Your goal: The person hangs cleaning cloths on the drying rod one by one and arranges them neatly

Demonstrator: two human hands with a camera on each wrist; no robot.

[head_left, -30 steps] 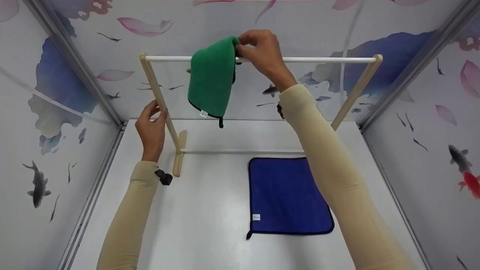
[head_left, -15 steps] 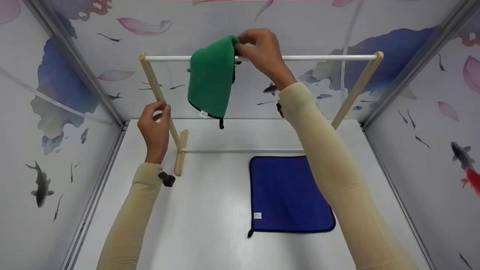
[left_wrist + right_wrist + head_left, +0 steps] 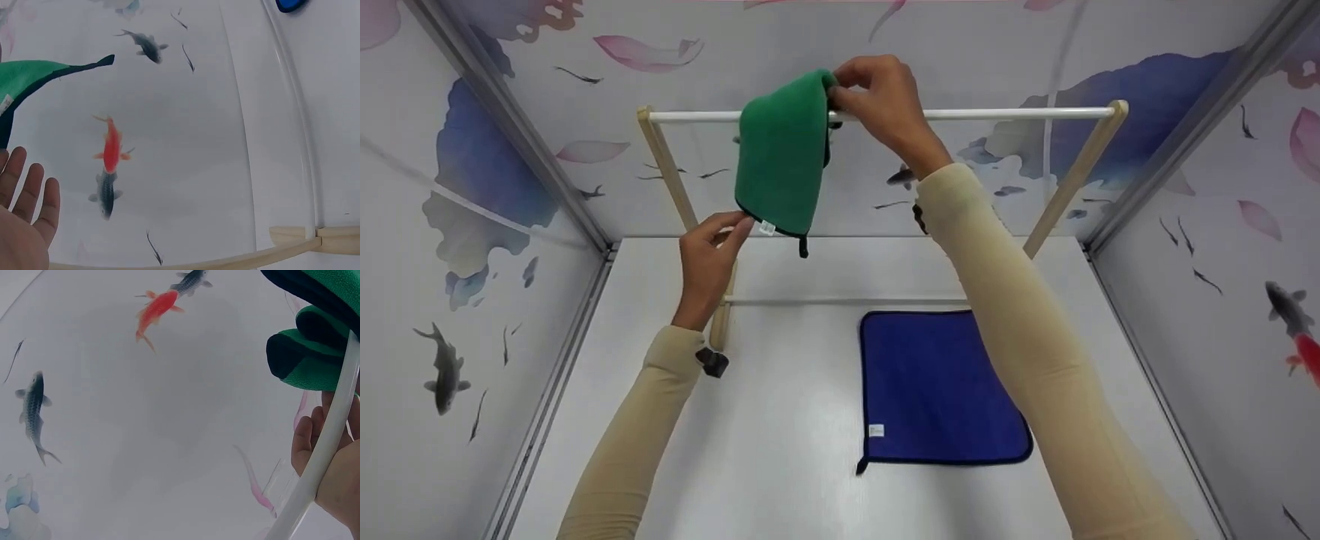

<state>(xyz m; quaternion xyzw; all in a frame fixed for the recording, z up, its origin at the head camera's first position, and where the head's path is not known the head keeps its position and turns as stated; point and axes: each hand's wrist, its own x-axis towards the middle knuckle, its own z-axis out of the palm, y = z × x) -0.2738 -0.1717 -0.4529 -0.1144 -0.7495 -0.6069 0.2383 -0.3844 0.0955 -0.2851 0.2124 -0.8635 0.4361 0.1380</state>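
A green towel (image 3: 784, 154) with dark edging hangs folded over the white top rail (image 3: 1020, 114) of a wooden drying rack. My right hand (image 3: 885, 105) pinches the towel's upper right edge at the rail. In the right wrist view, this hand (image 3: 343, 467) sits behind the rail, below the towel's folds (image 3: 309, 354). At the towel's lower left corner, my left hand (image 3: 709, 259) pinches the hem between thumb and forefinger. The left wrist view shows its other fingers (image 3: 48, 208) spread, with the thumb out of sight.
A blue towel (image 3: 937, 390) lies flat on the white table (image 3: 780, 420), partly covered by my right sleeve. The rack has wooden side posts (image 3: 1072, 180) and a lower bar (image 3: 840, 302). Patterned walls (image 3: 1222, 262) enclose the table on the sides and back.
My left hand has moved right, from the rack's left post to the green towel's lower left corner. My right hand stays on the towel, which hangs nearly as before.
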